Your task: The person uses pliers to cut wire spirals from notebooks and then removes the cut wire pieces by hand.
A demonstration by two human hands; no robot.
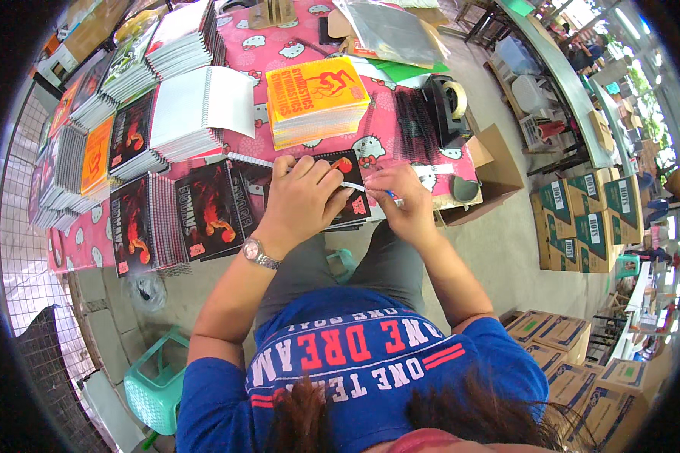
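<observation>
A black notebook (343,161) with a red-orange figure lies under my hands at the table's near edge. My left hand (307,190), a watch at its wrist, is closed with curled fingers over the notebook. What its fingers grip is hidden. My right hand (400,198) pinches a thin white piece (352,186) with a bit of blue by the fingers. That piece spans the gap between both hands, above the cover. Just beyond stands a stack of yellow-orange notebooks (316,98).
Stacks of spiral notebooks (181,113) and more black notebooks (211,211) fill the table's left side. Black binding coils (415,124), a tape dispenser (444,109) and an open carton (491,174) are at the right. A green stool (155,385) stands at lower left.
</observation>
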